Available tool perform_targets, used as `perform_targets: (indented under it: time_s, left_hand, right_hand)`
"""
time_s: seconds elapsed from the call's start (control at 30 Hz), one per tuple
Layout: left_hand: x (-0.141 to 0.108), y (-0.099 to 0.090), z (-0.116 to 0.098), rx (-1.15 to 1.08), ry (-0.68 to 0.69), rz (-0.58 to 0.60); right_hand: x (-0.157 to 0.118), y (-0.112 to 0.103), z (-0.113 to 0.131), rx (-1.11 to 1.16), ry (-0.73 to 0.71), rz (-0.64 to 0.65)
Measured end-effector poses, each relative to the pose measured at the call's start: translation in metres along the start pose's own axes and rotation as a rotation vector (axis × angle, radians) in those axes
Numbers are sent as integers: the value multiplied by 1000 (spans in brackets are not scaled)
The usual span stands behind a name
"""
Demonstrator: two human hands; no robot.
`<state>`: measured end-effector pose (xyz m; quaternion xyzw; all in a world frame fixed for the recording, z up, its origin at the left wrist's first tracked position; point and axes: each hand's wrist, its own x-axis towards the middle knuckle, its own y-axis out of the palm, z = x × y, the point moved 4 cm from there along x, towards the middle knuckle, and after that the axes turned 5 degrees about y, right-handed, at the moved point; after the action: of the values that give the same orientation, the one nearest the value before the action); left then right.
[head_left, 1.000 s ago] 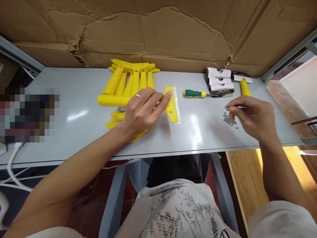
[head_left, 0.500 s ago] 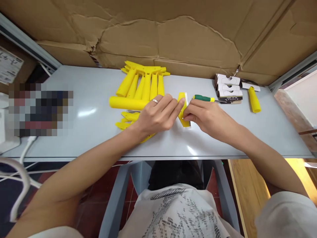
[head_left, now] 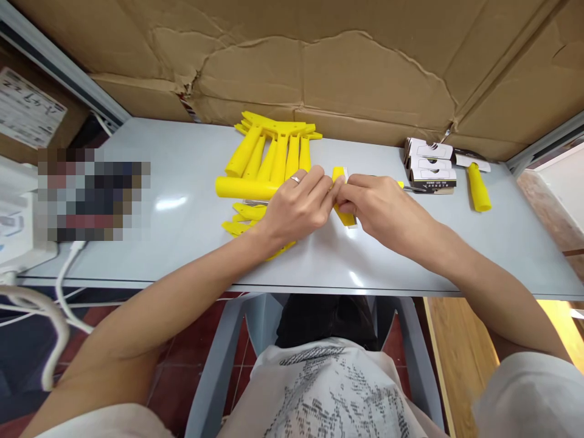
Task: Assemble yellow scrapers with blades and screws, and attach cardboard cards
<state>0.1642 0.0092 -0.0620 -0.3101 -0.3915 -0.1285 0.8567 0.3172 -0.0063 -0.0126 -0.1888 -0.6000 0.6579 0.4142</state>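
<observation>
My left hand (head_left: 303,198) is wrapped round the long yellow handle of a scraper (head_left: 246,188), which lies sideways. The scraper's yellow head, with a thin pale blade along its right edge, shows between my hands. My right hand (head_left: 376,198) is closed in a pinch at that head, its fingertips meeting those of my left hand; whatever they pinch is hidden. Behind my right hand lies a screwdriver (head_left: 413,188); only its yellow collar and metal shaft show. More yellow scraper parts (head_left: 250,211) lie by my left wrist, partly covered by it.
Several yellow scraper handles (head_left: 280,146) are stacked at the back of the table (head_left: 191,164). Printed card sleeves (head_left: 431,164) and a sleeved scraper (head_left: 479,188) lie at the back right. A cardboard wall (head_left: 365,79) closes the rear. A blurred-out object (head_left: 95,201) and a white cable (head_left: 64,286) are left.
My right fingers have moved up along the scraper head towards my left fingertips. The head has tilted, and my right hand now covers the screwdriver's green handle. The view has shifted slightly.
</observation>
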Motion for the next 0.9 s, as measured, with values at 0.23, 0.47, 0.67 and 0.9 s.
perform_targets:
  time_s: [0.23, 0.47, 0.67, 0.9]
  left_hand:
    - [-11, 9, 16, -49, -153, 120]
    - [-12, 9, 19, -114, -221, 207]
    - [-10, 11, 16, -144, -252, 176]
    - [-8, 9, 13, -108, -179, 162]
  right_hand:
    - [-1, 4, -6, 86, 45, -110]
    - [-3, 5, -10, 53, -21, -128]
    - [-1, 6, -5, 35, -90, -104]
    - [14, 6, -23, 281, 79, -69]
